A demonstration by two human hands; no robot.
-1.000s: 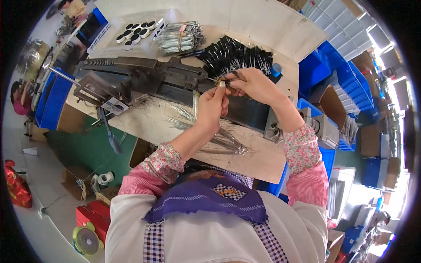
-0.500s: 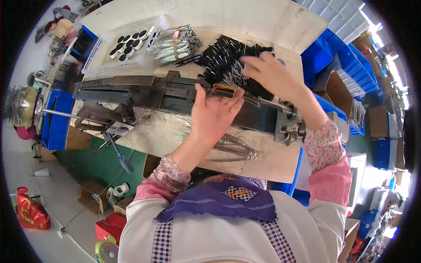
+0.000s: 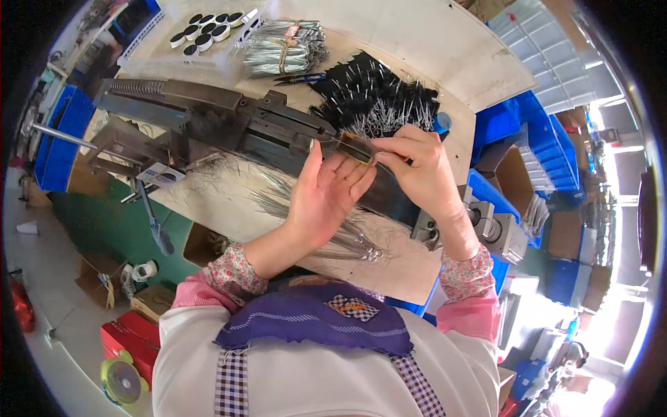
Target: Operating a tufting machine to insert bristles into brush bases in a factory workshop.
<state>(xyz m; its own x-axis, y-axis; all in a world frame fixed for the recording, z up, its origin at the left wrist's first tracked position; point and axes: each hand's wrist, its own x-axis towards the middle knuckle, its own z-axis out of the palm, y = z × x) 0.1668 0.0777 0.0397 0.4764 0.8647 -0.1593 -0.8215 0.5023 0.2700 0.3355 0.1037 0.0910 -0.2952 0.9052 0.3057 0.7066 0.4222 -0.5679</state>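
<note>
My left hand [image 3: 323,198] lies palm up with its fingers stretched out, beside a small yellow-edged slotted piece [image 3: 357,147] on a long dark metal machine [image 3: 271,132]. At the right end of that piece, my right hand [image 3: 424,167] has thumb and forefinger pinched together. Whatever sits between those fingertips is too small to make out. Just beyond both hands is a heap of small black brushes with looped wire ends [image 3: 382,97]. Below my left hand, long thin looped wires [image 3: 351,240] lie on the wooden table [image 3: 208,201].
A tied bundle of silvery wires [image 3: 285,52] and blue-handled snips [image 3: 300,78] are at the back. Left of them, a clear tray [image 3: 149,42] holds several black-topped white rolls [image 3: 208,29]. Blue bins [image 3: 549,139] and a cardboard box [image 3: 506,167] stand at the right.
My right hand has come down from above the brush heap to the yellow-edged piece, its fingers now pinched. My left hand stays open beside the machine. The whole view has shifted and turned somewhat.
</note>
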